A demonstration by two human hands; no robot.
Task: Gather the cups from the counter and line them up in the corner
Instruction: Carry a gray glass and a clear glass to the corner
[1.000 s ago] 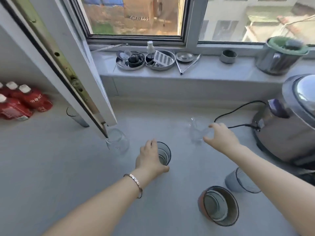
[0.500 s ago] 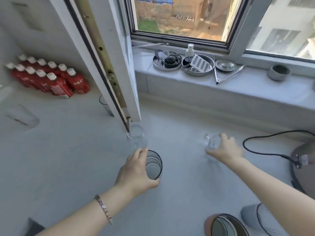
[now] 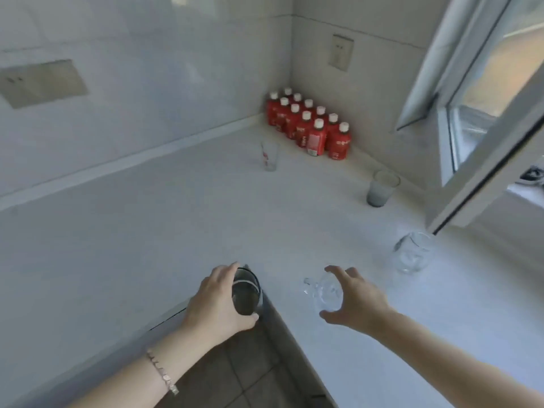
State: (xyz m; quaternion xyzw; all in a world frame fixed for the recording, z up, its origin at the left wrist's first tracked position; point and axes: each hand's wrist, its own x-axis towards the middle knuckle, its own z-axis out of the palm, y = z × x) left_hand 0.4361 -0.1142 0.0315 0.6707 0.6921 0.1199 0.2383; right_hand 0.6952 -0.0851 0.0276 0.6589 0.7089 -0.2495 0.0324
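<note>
My left hand (image 3: 217,301) is wrapped around a dark-rimmed glass (image 3: 246,293), held above the counter's inner front edge. My right hand (image 3: 357,301) grips a clear glass mug with a handle (image 3: 323,291), lifted over the counter. Three more cups stand on the white counter (image 3: 147,231): a clear glass mug (image 3: 413,251) under the open window sash, a frosted grey tumbler (image 3: 381,188) by the right wall, and a small clear glass with a red mark (image 3: 269,156) near the corner.
A pack of red bottles with white caps (image 3: 310,126) fills the far corner. The open window sash (image 3: 482,160) juts over the counter at right. Brown floor tiles (image 3: 235,378) show below the counter's inner edge.
The view has swung left toward the corner. Both hands have carried their cups along, off the counter by the window, toward the corner side.
</note>
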